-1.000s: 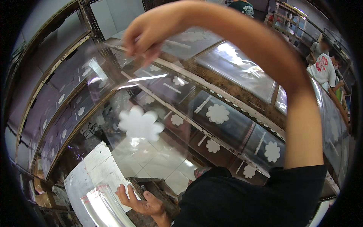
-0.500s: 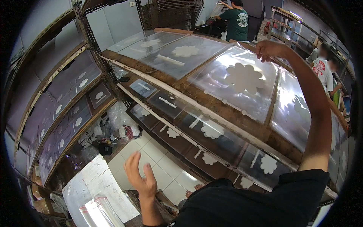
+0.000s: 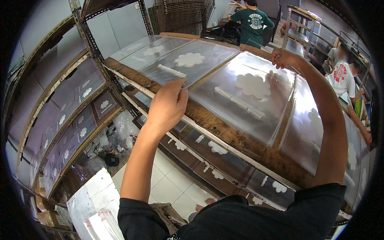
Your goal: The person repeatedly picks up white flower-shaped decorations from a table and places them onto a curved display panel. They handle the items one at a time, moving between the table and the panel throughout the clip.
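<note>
Clear plastic sheets with white flower shapes and white bars lie side by side on a long brown rack shelf. My left hand (image 3: 170, 106) is over the shelf's near edge, fingers curled together. Its fingertips are by the lower end of a white bar (image 3: 172, 71) and the corner of a clear sheet (image 3: 150, 72); whatever they grip is hidden. Across the shelf, my right hand (image 3: 286, 61) is closed in a pinch above the far corner of another glossy sheet (image 3: 232, 108), which carries a white flower shape (image 3: 254, 86). I cannot make out what it pinches.
Lower shelves hold more sheets with flower shapes (image 3: 218, 147). Another curved rack (image 3: 60, 76) stands at left. A white board (image 3: 92, 196) with plastic sleeves lies at lower left. A person in a green shirt (image 3: 252, 24) works at the back; others are at far right (image 3: 342, 76).
My left hand has risen from over the floor, forward to the shelf edge, and its fingers have closed. The right hand has moved slightly lower. The white bar beside the large flower shape now shows clearly.
</note>
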Demonstrator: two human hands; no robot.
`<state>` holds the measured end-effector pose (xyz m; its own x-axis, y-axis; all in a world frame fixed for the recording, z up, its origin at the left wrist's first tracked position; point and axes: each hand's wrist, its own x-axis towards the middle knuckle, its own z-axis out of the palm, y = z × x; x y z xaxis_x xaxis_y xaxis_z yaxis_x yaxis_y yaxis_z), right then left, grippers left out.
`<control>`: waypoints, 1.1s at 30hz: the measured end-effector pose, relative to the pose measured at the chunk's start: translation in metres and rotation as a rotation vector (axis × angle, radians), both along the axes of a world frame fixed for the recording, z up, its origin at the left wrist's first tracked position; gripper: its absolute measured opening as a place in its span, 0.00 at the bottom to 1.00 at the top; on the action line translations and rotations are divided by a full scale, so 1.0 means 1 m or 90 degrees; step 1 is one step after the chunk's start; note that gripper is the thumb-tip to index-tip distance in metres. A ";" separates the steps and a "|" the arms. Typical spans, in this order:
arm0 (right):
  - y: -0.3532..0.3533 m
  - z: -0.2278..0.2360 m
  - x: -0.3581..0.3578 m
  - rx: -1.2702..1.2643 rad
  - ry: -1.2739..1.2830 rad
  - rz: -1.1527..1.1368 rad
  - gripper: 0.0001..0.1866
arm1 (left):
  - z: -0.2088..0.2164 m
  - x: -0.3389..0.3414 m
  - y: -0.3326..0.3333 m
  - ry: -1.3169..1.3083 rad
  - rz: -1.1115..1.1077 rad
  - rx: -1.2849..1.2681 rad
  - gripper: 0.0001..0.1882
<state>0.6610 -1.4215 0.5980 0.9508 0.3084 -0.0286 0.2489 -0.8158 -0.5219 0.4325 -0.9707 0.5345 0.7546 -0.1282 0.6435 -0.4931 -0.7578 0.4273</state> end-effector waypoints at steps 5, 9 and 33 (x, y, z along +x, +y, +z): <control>-0.003 -0.004 0.011 0.015 -0.009 0.014 0.05 | -0.007 0.013 -0.010 0.005 0.001 0.032 0.18; -0.009 -0.009 0.022 -0.014 -0.012 0.008 0.05 | -0.008 0.011 -0.016 0.018 0.015 0.039 0.18; 0.003 -0.038 0.052 -0.172 -0.246 0.091 0.15 | -0.012 -0.008 -0.023 -0.011 0.091 0.013 0.14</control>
<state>0.7127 -1.4181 0.5601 0.8559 0.4673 0.2215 0.5027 -0.8524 -0.1441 0.4245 -0.9936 0.5226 0.7553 -0.0332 0.6545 -0.3862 -0.8294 0.4037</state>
